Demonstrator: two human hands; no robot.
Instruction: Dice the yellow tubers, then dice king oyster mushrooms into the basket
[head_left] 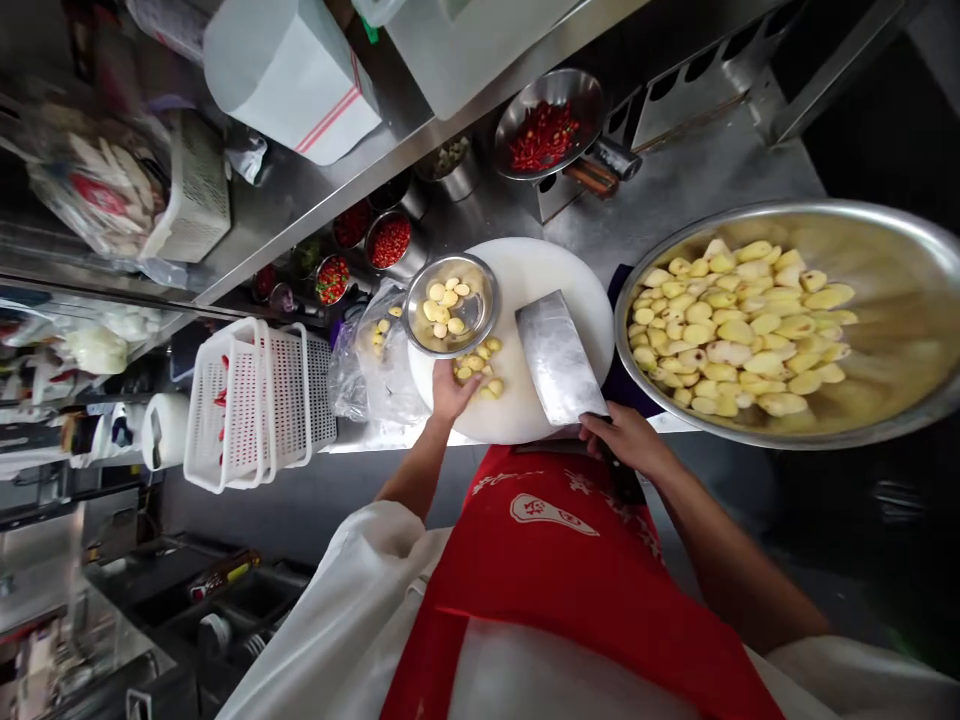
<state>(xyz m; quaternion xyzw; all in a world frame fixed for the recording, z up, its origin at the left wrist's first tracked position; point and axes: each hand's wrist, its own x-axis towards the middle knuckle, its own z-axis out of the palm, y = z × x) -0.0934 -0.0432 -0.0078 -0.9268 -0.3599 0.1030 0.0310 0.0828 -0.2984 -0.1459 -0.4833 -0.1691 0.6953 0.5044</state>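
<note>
My right hand (pixel 619 436) is closed around the dark handle of a wide cleaver (pixel 561 355), whose blade lies over a round white cutting board (pixel 577 270). At the board's near left edge is my left hand (pixel 451 392), thumb spread from the fingers, beside several small peeled yellow potatoes (pixel 491 387). Just beyond that hand, a metal bowl (pixel 482 318) holding pale potato pieces rests at the board's left side. The ends of the left fingers are partly hidden close to its rim. To the right stands a large metal basin (pixel 900 300) with many peeled potatoes (pixel 742 330).
A clear plastic bag (pixel 360 375) lies left of the board, near white perforated baskets (pixel 255 400). Behind stand containers of chopped red chili (pixel 390 242) and a strainer-like pan of red chilies (pixel 544 135). A metal shelf (pixel 337 190) overhangs the back of the counter.
</note>
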